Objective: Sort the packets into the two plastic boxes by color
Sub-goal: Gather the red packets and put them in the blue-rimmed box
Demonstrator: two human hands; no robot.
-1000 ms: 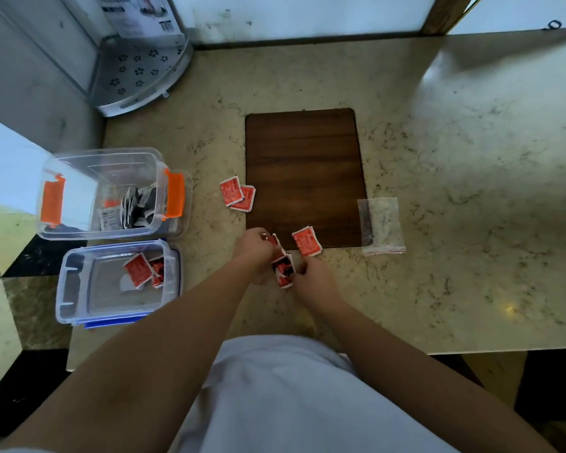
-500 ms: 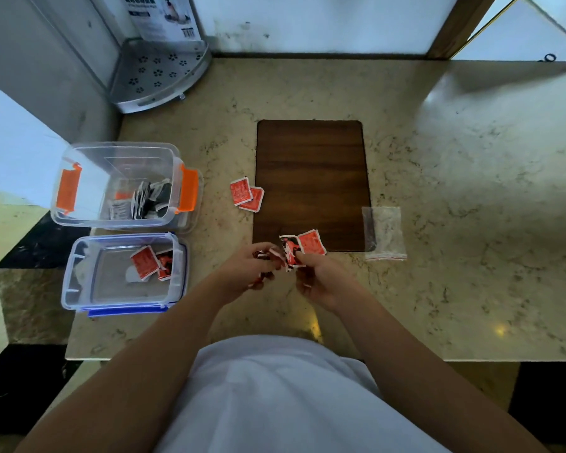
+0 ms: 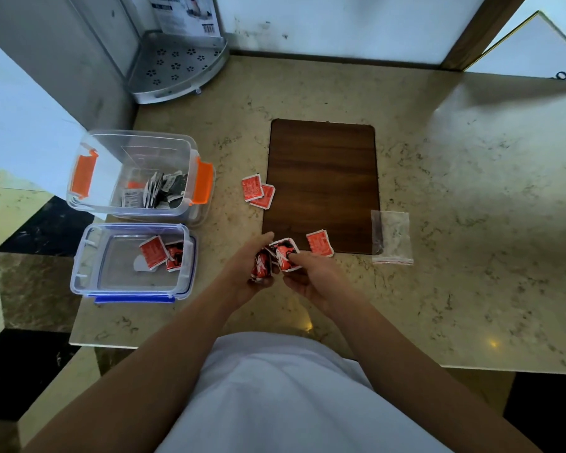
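Note:
My left hand [image 3: 245, 273] holds a bunch of red packets [image 3: 261, 266] just above the counter's front part. Close beside it, my right hand [image 3: 311, 273] pinches another red packet [image 3: 286, 253]. One red packet [image 3: 320, 243] lies on the near edge of the wooden board [image 3: 322, 178]. Two more red packets [image 3: 257, 191] rest left of the board. The orange-clipped clear box [image 3: 190, 148] holds black-and-white packets [image 3: 164, 191]. In front of it, the blue-clipped box [image 3: 131, 294] contains red packets [image 3: 160, 255].
An empty clear zip bag [image 3: 392, 237] lies right of the board. A perforated metal corner shelf [image 3: 177, 65] stands at the back left by the wall. The counter's left edge runs just past the boxes, its front edge near my body.
Both hands lifted off the counter with red packets gathered in them and drew slightly toward me. The camera view tilted, so the scene sits lower in the frame.

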